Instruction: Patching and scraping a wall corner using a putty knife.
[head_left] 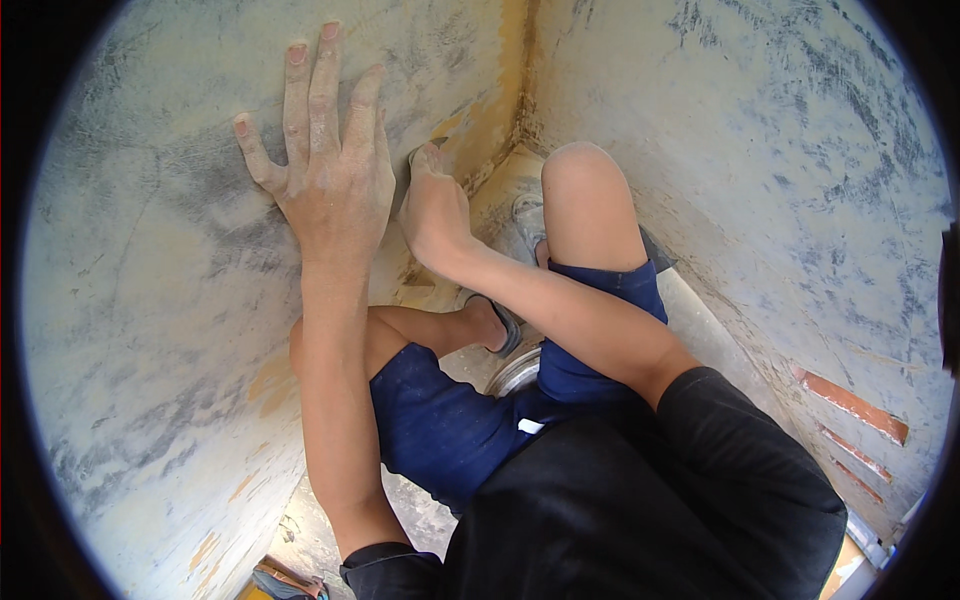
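Note:
My left hand [335, 185] lies against the patchy grey-white wall [160, 210] on the left, its dusty fingers stretched out and spread. Just right of it, lower on the same wall, my right hand [437, 205] is closed with the thumb pointing up toward the corner. A thin dark edge shows beside its fingers, against the wall; most of whatever it grips is hidden behind the hand. Near that hand the wall has a yellowish-brown stained patch [485, 125].
A second smeared wall [740, 130] meets the first at a brown-stained corner. My bent knees and sandalled feet fill the narrow floor between. A round metal rim [515, 372] shows beneath me. Reddish exposed strips [850, 405] mark the right wall. A dark object [285, 580] lies at lower left.

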